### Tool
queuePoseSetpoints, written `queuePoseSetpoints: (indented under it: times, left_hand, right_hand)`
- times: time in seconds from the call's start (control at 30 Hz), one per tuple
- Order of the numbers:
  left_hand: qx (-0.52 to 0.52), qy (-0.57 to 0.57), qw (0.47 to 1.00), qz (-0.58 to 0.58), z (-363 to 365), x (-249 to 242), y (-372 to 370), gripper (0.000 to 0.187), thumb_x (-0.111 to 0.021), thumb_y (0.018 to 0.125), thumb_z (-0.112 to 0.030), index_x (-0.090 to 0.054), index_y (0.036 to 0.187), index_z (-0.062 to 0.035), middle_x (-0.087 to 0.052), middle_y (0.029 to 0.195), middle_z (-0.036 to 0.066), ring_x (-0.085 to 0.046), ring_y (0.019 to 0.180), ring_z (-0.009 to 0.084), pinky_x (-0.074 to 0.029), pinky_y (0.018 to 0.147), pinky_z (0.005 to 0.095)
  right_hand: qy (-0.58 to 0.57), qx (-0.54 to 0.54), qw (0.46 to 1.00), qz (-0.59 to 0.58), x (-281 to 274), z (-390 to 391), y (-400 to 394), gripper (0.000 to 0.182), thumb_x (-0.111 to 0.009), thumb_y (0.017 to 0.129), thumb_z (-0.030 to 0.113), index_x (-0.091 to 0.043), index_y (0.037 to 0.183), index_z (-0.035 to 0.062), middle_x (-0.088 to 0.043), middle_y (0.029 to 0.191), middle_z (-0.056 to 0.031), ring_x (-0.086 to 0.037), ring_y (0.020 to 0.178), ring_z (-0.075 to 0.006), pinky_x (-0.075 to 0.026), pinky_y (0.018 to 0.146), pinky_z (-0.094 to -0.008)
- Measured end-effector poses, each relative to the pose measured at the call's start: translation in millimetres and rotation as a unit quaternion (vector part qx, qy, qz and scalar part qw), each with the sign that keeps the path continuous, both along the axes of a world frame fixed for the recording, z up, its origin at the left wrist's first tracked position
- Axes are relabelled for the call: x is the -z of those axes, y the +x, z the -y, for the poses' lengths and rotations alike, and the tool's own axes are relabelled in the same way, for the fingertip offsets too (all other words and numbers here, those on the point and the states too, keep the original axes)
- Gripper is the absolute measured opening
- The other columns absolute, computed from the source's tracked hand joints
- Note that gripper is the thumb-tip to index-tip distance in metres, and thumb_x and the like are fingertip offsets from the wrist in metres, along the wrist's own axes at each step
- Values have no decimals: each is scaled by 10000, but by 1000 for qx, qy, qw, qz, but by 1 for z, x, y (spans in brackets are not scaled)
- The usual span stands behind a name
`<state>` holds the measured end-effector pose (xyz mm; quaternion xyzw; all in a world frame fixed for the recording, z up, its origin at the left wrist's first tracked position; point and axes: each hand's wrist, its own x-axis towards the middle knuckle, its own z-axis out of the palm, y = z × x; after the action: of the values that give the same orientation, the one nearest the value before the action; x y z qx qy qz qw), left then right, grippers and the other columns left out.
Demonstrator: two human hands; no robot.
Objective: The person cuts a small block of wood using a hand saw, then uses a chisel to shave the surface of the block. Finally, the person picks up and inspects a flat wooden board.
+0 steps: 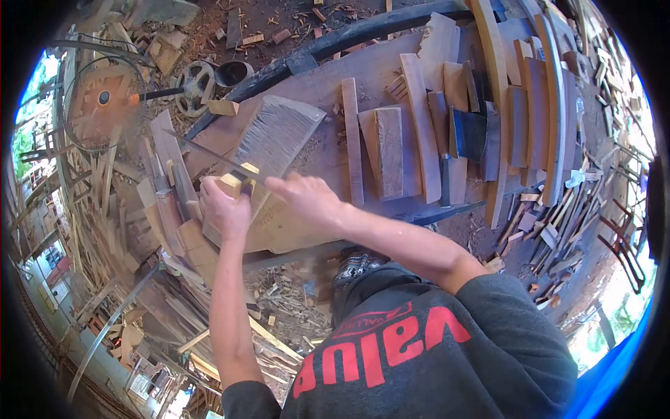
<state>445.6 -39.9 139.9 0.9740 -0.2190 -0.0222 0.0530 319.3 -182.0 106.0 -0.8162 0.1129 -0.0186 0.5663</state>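
Shows a brown dirt floor strewn with wood scraps around the worktop, with a round wire-caged fan near its upper left. Opens at both far sides onto bright daylight and greenery, with heaped timber at left and blue sheeting at lower right.

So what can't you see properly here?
All in the head view:
- block: bottom, behind the left hand
- tool: handle, inside the right hand; any teeth, too small
- fan: blades, blurred
- blue thing: cut off by the round edge
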Motion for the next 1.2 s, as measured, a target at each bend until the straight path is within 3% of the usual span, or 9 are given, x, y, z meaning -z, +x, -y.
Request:
queuePoseSetpoints:
  times: [0.07,0.2,0.27,0.37,0.47,0.67,0.87,1.0,1.2]
  left_hand:
    - [47,20,999,4,1,-3,-3,577,-859,652,-177,-466,1052,-40,-542,1051,181,-524,1034,408,-418,861,503]
    - [24,19,999,-30,-1,-2,-2,573,-854,655,-174,-468,1059,-45,-537,1055,173,-509,1053,402,-409,884,501]
    - [47,16,998,-25,-2,-2,3,573,-848,653,-167,-469,1062,-40,-539,1057,178,-509,1052,406,-407,893,502]
    - [45,9,999,-14,-1,0,1,570,-841,652,-156,-469,1066,-34,-540,1060,183,-508,1049,409,-406,900,501]
    - [62,17,998,27,-7,7,4,565,-834,652,-146,-469,1067,-29,-540,1061,184,-508,1044,411,-405,904,501]
    - [56,11,998,1,0,-1,-2,556,-835,661,-138,-469,1066,-33,-539,1053,181,-501,1051,408,-397,916,491]
    - [52,47,997,10,0,0,3,568,-841,678,-205,-462,1062,-26,-539,1055,188,-516,1024,412,-405,888,496]
    - [26,16,1000,6,1,2,6,559,-839,694,-243,-473,1055,-22,-584,1020,204,-557,1015,424,-425,852,496]
    - [24,14,1000,0,2,0,3,555,-840,701,-275,-482,1051,-36,-587,1031,191,-562,1010,423,-431,852,493]
  right_hand:
    - [-33,-8,999,-37,-12,-2,-11,258,-537,836,25,-538,1088,79,-653,782,-239,-688,779,-403,-541,655,-514]
    - [-1,-14,999,-40,5,-5,14,240,-543,840,30,-539,1076,78,-638,810,-231,-686,764,-411,-553,632,-496]
    - [-46,-12,998,-28,19,-9,27,266,-580,819,45,-496,1070,67,-598,797,-209,-667,763,-415,-530,645,-501]
    - [-65,41,997,-13,12,-21,14,224,-556,843,41,-528,1062,81,-617,798,-205,-688,753,-396,-555,575,-469]
    - [-94,24,995,-1,-19,-25,-16,225,-564,838,47,-523,1056,87,-619,823,-219,-688,758,-389,-553,563,-461]
    - [-22,46,999,-2,30,-23,17,255,-557,837,40,-506,1078,106,-590,832,-231,-675,749,-397,-536,565,-490]
    - [-6,36,999,-36,-9,-23,-11,276,-548,836,26,-513,1102,91,-602,858,-246,-667,726,-416,-525,588,-516]
    - [-2,54,998,14,9,-22,5,262,-552,827,22,-521,1080,80,-608,842,-236,-672,719,-414,-534,590,-502]
    - [-45,41,998,4,-9,-19,-9,236,-558,823,16,-560,1052,74,-626,779,-226,-688,742,-398,-555,601,-469]
